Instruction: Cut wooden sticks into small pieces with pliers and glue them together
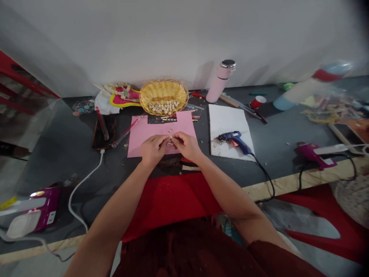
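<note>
Over a pink sheet of paper [135, 140], my left hand [155, 149] and my right hand [186, 145] meet, fingertips pinched together. Between them is a small pale piece [171, 137], mostly hidden by the fingers; it resembles the loose bits nearby. A couple of tiny pale bits lie on the paper just beyond my fingers. Behind the paper stands a yellow wicker basket [163, 89] holding many small pale wooden-looking pieces [163, 106]. Several pencils [170, 119] lie between basket and paper.
A blue glue gun [236, 139] rests on a white board [221, 115] at right, its cord trailing over the table edge. Beyond are a pink bottle [219, 82] and a red spool [257, 102]. At left lie a phone [96, 140] on a white cable and a purple power strip [52, 204].
</note>
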{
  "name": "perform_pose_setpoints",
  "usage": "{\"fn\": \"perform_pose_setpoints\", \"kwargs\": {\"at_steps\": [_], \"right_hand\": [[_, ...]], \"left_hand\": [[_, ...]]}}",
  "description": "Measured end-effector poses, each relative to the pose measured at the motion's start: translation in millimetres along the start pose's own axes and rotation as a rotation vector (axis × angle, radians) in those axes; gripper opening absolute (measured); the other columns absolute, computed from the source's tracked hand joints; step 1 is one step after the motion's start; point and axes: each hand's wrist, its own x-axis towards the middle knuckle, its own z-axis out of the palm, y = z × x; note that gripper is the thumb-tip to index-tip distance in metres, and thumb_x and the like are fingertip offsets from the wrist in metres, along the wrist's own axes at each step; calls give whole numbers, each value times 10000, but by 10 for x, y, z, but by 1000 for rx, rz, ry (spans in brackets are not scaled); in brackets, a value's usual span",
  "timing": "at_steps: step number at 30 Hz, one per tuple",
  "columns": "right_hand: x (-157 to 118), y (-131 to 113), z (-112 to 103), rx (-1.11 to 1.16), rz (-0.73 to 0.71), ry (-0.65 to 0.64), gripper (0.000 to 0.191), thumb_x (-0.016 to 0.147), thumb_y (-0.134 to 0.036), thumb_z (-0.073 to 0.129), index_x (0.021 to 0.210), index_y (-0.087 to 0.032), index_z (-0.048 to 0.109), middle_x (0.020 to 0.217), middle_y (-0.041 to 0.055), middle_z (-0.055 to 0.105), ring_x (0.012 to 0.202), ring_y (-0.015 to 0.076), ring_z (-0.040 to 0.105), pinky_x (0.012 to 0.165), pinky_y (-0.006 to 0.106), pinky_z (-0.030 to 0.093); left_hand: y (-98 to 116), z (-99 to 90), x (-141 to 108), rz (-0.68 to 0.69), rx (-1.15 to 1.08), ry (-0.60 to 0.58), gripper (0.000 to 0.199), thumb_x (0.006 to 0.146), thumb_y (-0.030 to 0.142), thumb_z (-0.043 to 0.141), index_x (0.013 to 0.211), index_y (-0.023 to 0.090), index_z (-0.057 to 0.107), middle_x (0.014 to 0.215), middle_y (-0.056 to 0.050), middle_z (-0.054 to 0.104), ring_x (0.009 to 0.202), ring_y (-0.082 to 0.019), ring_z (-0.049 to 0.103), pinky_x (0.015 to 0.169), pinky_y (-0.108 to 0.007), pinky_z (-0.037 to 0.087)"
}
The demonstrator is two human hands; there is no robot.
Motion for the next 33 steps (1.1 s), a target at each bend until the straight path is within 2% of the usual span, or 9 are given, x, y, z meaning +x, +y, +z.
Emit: {"fn": "perform_pose_setpoints", "kwargs": {"at_steps": [7,14,33], "right_hand": [[6,-4,-9,-60,-6,-1,172,856,-322,517,861,-176,607,694,6,623,661,137,581,643,243,433],[6,-12,-7,-13,19,-22,150,862,-304,508,839,-179,588,649,-15,596,583,115,570,603,230,435],[3,24,7,-40,-29,-13,145,877,-291,504,857,-179,595,686,-8,617,604,110,574,617,225,438]], "left_hand": [[3,11,8,26,38,9,180,890,293,542,956,210,688,910,-40,731,841,-173,664,747,-282,496],[15,5,16,15,70,24,188,886,303,544,926,201,697,898,-44,740,822,-181,676,740,-288,506],[13,-14,13,29,74,20,164,865,279,559,911,205,697,834,-26,728,733,-153,643,688,-263,477]]}}
